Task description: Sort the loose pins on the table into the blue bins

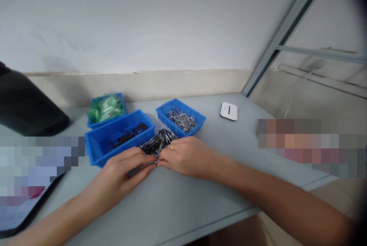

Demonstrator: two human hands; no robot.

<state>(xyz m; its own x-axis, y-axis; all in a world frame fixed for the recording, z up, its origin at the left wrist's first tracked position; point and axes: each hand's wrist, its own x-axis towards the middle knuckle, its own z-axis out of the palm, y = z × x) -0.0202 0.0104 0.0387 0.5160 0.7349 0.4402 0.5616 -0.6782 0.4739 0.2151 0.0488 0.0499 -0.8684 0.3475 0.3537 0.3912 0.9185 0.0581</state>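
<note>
My left hand (pixel 127 167) is closed in a pinch on a slim metal pin (pixel 146 165). My right hand (pixel 185 157), with a ring on one finger, meets it fingertip to fingertip, pinched at the pin's end. Exactly what sits between the right fingertips is hidden. Just behind both hands lies a loose pile of thin black and silver pieces (pixel 160 140) on the table. Left of the pile stands a blue bin (pixel 99 148) holding black slim pieces (pixel 130 135). Behind it to the right, another blue bin (pixel 162 113) holds many silver pins (pixel 183 121).
A third blue bin (pixel 124 104) with green plastic bags (pixel 107 108) stands at the back left. A dark cylindrical object (pixel 28 104) and a dark-edged, blurred-out device (pixel 31 200) are at left. A small white box (pixel 229 111) lies back right, near a metal frame (pixel 266 58).
</note>
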